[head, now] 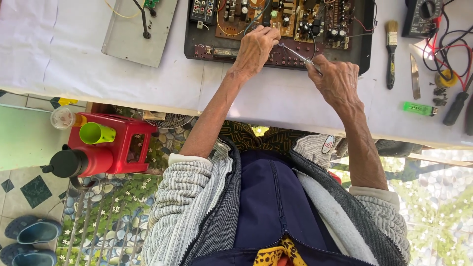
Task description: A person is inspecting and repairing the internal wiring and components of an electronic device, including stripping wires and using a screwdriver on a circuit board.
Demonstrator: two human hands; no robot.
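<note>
Fingers of my right hand (339,81) pinch a thin metal probe (295,52) whose long axis slants up-left to the circuit board (276,22) at the desk's far edge, left hand (254,49) curled touching its tip, nearer.

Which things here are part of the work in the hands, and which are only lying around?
In use:
left hand
right hand
metal tweezers
open circuit board chassis

Lying about:
paintbrush
knife blade
green lighter
multimeter
grey metal panel
red stool
</note>
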